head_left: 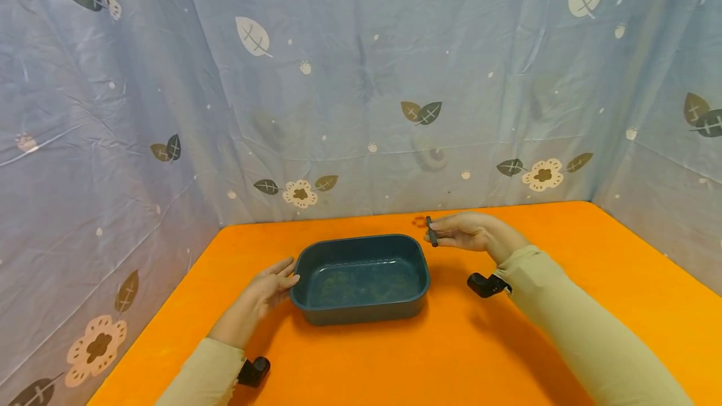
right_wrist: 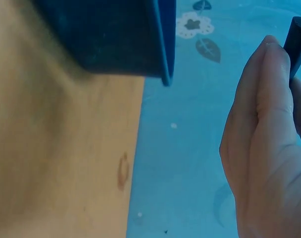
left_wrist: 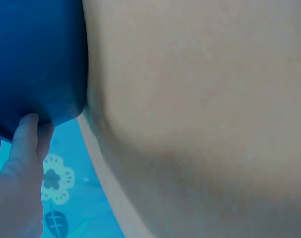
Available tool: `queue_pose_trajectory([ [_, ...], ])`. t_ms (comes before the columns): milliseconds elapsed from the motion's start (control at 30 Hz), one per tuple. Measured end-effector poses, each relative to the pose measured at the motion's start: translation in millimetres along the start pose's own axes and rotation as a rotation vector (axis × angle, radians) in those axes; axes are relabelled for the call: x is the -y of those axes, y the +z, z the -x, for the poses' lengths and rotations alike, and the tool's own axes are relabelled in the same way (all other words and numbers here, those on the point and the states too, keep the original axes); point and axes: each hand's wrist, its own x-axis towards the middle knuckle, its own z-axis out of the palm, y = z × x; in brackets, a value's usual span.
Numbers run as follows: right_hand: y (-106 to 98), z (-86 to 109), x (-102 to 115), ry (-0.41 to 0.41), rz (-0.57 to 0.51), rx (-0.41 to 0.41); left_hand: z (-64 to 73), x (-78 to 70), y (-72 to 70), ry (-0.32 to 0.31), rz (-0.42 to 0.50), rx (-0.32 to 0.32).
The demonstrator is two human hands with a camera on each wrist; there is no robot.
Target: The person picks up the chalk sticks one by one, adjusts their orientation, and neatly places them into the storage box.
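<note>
A dark teal rectangular basin (head_left: 363, 314) stands upright on the orange tabletop, its inside facing up. My left hand (head_left: 269, 287) touches its left end near the rim, fingers mostly straight. In the left wrist view, fingertips (left_wrist: 28, 120) rest against the outer wall of the basin (left_wrist: 36, 59). My right hand (head_left: 465, 231) is raised just beyond the basin's right back corner. It pinches a short dark rod (head_left: 432, 232) between thumb and fingers, apart from the basin. In the right wrist view the rod (right_wrist: 297, 44) shows only partly; what kind of thing it is cannot be told.
The orange table (head_left: 372, 362) runs back to a pale blue curtain (head_left: 361, 111) with leaf and flower prints, which also encloses both sides. A small reddish-brown mark (head_left: 418, 222) lies on the table behind the basin. Black wrist cameras (head_left: 484, 285) hang below both wrists.
</note>
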Motion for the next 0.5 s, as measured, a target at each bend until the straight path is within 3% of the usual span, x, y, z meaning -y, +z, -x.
queue_pose_trajectory([
  [100, 55.6, 40.8, 29.8, 0.052, 0.010, -0.044, -0.9, 0.3, 0.6, -0.003, 0.000, -0.007],
  [167, 66.8, 49.2, 32.8, 0.027, -0.002, -0.007, -1.1, 0.5, 0.7, -0.003, 0.001, -0.007],
  [300, 75.6, 46.5, 33.3, -0.021, 0.018, 0.030, -0.8, 1.1, 0.2, 0.001, 0.006, -0.011],
  [500, 77.2, 24.9, 32.3, -0.013, 0.049, 0.005, 0.6, 0.2, 0.2, 0.000, 0.002, -0.010],
])
